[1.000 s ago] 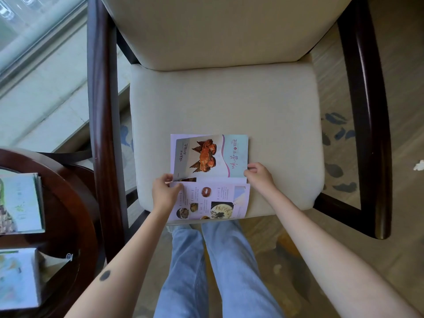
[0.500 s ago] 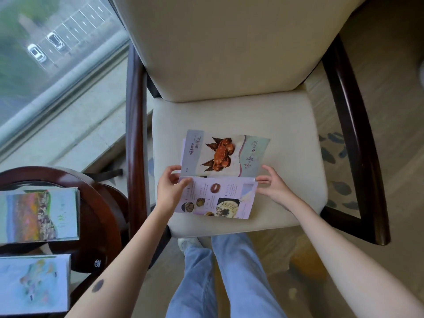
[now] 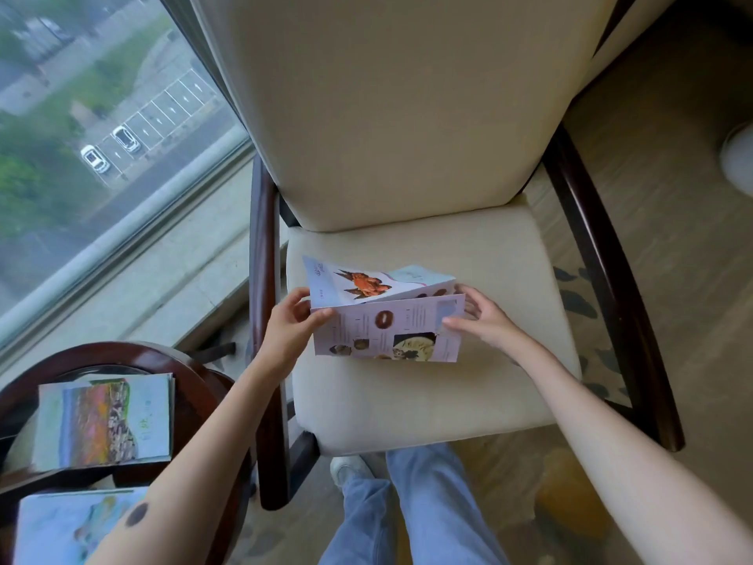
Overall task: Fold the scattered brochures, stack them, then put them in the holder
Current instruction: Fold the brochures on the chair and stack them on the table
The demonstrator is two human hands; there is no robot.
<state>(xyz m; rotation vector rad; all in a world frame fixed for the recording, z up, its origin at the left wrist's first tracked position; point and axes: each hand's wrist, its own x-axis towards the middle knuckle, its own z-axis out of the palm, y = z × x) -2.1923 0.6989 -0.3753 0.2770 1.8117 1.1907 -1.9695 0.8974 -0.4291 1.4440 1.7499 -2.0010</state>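
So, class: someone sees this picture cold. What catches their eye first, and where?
The food brochure, half folded above the cream chair seat, held at its side edges by the left hand and right hand. Next, another brochure on the round dark table, lower left.

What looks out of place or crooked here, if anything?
Nothing is spilled or torn. The brochure over the chair seat is half folded: its crab panel slants and does not line up with the front panel, while the left hand and right hand pinch its edges. Two other brochures lie apart on the round table.
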